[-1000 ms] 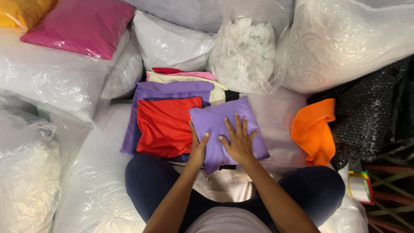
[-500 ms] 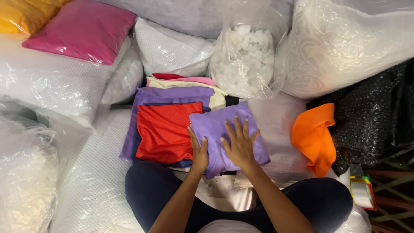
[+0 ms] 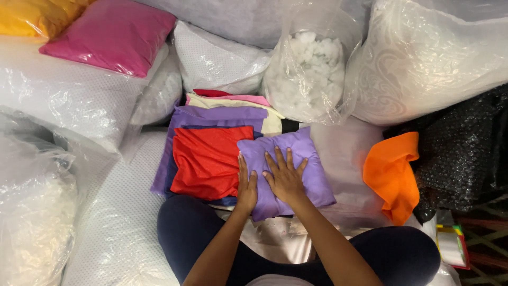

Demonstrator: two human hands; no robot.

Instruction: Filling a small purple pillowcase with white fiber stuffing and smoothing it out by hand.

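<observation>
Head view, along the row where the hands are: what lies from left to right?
Red cloth → left hand → right hand, both flat on the purple cushion → orange cloth → black bubble wrap.

My right hand [image 3: 284, 179] covers the middle of the lilac cushion [image 3: 312, 159]. The red cloth [image 3: 209, 159] hides most fabrics stacked beneath, and the frame's upper-left corner crops the yellow pillow [image 3: 37, 16].

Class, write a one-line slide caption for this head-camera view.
Both hands, left hand and right hand, press a small purple pillow beside red cloth.
</observation>
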